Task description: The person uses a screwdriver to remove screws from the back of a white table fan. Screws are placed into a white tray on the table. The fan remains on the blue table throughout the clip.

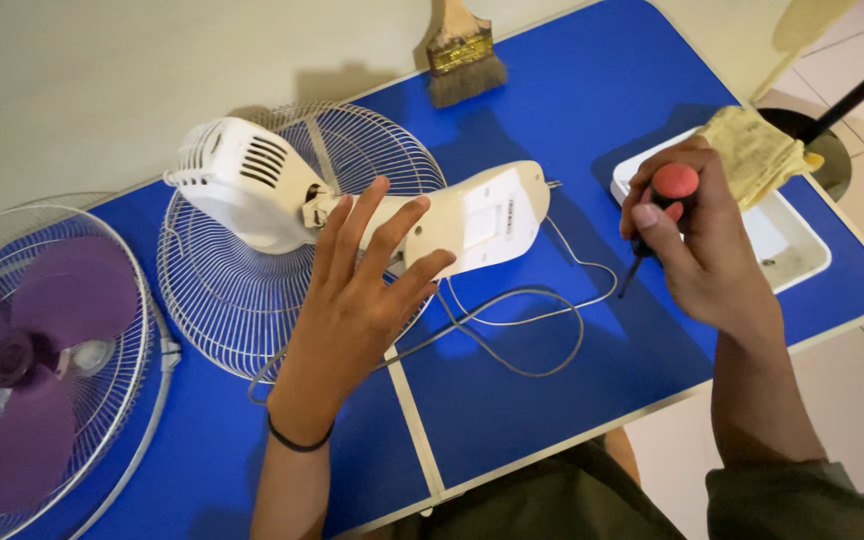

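On the blue table [512, 400], our left hand [357, 290] rests open against the fan body [452, 220] (fingers spread), right hand [697, 240] clamped around a screwdriver [664, 200].

Dim, warm indoor light; soft shadows; sharp throughout.

It looked like a home used as a repair spot: a blue folding table [552, 380] stood against a plain wall on pale tiled floor [852, 400], with a dismantled white fan [252, 185] across its top.
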